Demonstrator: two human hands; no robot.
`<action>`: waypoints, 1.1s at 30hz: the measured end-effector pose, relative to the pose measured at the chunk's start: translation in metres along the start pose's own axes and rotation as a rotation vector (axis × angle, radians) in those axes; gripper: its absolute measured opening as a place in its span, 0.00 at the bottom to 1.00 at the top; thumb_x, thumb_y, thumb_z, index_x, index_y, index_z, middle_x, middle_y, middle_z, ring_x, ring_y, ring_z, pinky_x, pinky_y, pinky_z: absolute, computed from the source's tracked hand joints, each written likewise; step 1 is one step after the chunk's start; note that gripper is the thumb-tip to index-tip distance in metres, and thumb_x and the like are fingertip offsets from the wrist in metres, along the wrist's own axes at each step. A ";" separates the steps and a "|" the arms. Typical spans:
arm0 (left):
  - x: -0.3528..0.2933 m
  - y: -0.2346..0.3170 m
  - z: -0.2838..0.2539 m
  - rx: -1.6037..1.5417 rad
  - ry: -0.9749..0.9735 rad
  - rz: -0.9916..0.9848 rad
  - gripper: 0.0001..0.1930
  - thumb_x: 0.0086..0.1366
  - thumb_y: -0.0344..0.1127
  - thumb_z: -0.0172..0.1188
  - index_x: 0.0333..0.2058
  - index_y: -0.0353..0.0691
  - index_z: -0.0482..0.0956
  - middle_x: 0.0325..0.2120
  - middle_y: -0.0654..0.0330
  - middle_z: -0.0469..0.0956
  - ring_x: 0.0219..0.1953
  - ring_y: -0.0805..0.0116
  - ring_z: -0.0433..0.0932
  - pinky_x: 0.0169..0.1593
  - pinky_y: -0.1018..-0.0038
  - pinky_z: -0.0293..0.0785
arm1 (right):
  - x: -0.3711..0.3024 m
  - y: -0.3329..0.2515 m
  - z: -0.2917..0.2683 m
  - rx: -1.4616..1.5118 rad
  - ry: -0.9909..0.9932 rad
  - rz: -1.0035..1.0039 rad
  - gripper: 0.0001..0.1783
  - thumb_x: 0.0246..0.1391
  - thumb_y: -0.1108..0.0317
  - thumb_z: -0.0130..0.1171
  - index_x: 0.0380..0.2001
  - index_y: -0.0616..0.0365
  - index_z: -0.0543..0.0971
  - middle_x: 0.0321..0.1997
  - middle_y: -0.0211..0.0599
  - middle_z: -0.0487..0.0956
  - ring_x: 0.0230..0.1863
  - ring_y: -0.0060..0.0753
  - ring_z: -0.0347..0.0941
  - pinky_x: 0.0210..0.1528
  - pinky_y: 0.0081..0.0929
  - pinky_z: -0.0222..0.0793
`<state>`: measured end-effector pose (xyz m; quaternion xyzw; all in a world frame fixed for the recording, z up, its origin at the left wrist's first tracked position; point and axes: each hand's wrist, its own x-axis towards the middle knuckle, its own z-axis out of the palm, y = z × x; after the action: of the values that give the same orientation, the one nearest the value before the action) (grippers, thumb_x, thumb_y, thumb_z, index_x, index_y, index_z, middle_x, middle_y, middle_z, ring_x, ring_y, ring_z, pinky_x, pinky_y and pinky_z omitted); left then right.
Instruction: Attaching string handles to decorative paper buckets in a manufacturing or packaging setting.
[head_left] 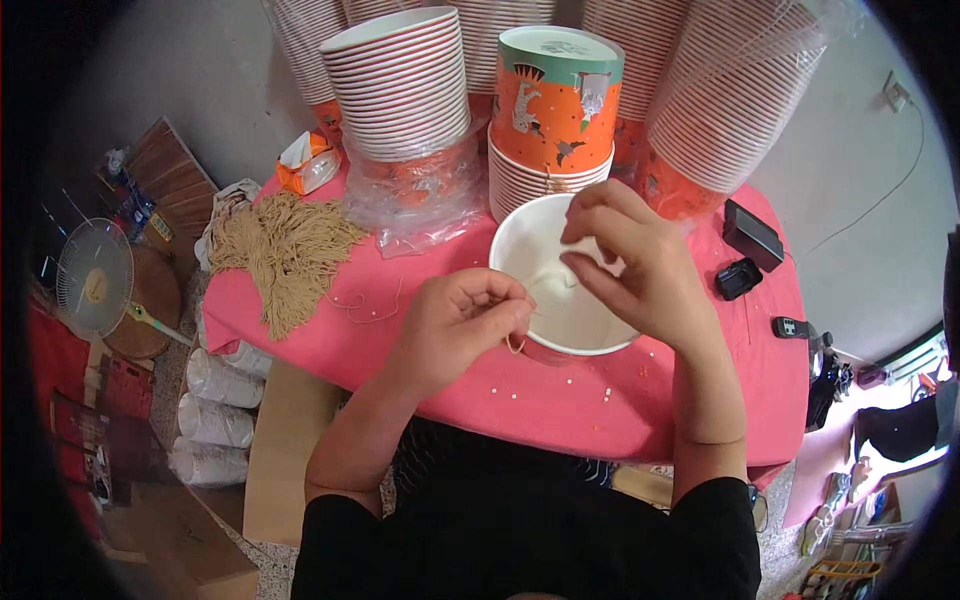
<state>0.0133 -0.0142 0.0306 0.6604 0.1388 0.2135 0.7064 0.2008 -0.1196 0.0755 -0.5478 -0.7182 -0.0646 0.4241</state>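
In front of me on the pink-covered table stands a paper bucket (580, 325), its white inside facing up. My left hand (462, 325) is at the bucket's left rim, thumb and forefinger pinched on a thin tan cord (516, 346). A loop of that cord hangs below the fingertips. Over the right side of the opening is my right hand (640, 262), its thumb and curled forefinger apart with nothing visible between them. A small white piece (570, 280) shows inside the bucket by the right thumb; its kind is unclear.
A bundle of tan cords (285, 255) lies at the left. Tall stacks of paper buckets (395, 85) and an upturned orange bucket (560, 110) line the back. A tissue pack (308, 163), black boxes (752, 238) and small white bits (569, 381) also lie on the table (480, 410).
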 end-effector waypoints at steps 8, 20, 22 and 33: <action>0.000 -0.013 -0.011 -0.172 -0.019 -0.012 0.06 0.68 0.30 0.55 0.38 0.34 0.77 0.27 0.64 0.78 0.20 0.87 0.65 0.22 0.88 0.57 | -0.004 -0.013 0.005 -0.047 -0.178 -0.157 0.10 0.39 0.72 0.67 0.28 0.58 0.77 0.26 0.35 0.76 0.27 0.41 0.74 0.27 0.35 0.68; -0.002 -0.012 -0.014 -0.336 -0.125 -0.087 0.06 0.68 0.31 0.54 0.39 0.35 0.76 0.26 0.63 0.77 0.20 0.86 0.64 0.22 0.87 0.56 | -0.004 -0.008 0.007 -0.047 -0.196 -0.211 0.09 0.39 0.76 0.65 0.27 0.59 0.76 0.25 0.35 0.75 0.26 0.41 0.74 0.26 0.35 0.67; -0.004 -0.010 -0.016 -0.391 -0.195 -0.085 0.06 0.68 0.31 0.54 0.39 0.35 0.76 0.26 0.63 0.77 0.21 0.86 0.66 0.22 0.87 0.58 | -0.003 -0.006 0.003 -0.055 -0.179 -0.198 0.07 0.41 0.74 0.63 0.26 0.57 0.76 0.24 0.36 0.74 0.26 0.42 0.74 0.25 0.37 0.67; -0.013 -0.012 -0.012 -0.054 -0.077 -0.040 0.05 0.67 0.28 0.55 0.38 0.33 0.77 0.28 0.66 0.77 0.30 0.82 0.74 0.35 0.84 0.70 | -0.006 -0.007 -0.016 0.092 -0.281 -0.120 0.05 0.44 0.76 0.63 0.26 0.60 0.77 0.23 0.38 0.74 0.24 0.42 0.73 0.26 0.33 0.67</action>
<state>-0.0022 -0.0103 0.0168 0.6460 0.1189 0.1777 0.7328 0.2039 -0.1355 0.0847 -0.4878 -0.8039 0.0202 0.3395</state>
